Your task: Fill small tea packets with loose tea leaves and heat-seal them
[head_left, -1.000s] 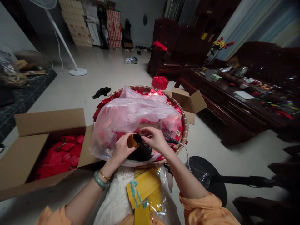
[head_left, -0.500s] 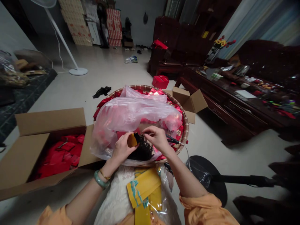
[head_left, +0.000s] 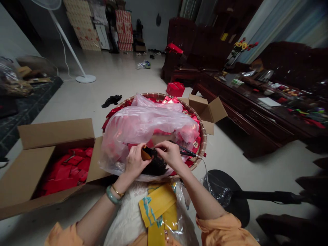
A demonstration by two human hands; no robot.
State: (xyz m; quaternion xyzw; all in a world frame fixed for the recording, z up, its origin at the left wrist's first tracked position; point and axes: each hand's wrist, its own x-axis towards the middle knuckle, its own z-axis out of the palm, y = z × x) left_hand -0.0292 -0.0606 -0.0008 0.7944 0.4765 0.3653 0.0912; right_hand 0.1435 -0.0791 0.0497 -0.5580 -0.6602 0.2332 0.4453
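Currently, my left grip (head_left: 133, 160) pinches small yellow packet (head_left: 145, 155) above loose dark shreds (head_left: 155, 166); my right grip (head_left: 170, 154) near packet mouth, cannot tell whether pinching.

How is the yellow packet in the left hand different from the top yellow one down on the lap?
The held packet is gripped in the left hand; the lap packet lies untouched by either hand.
The held packet looks curved and open, with dark shreds beside it; the lap packet lies fairly flat.
The held packet is partly hidden by fingers; the lap packet plainly shows a turquoise pattern.
Both are yellow.
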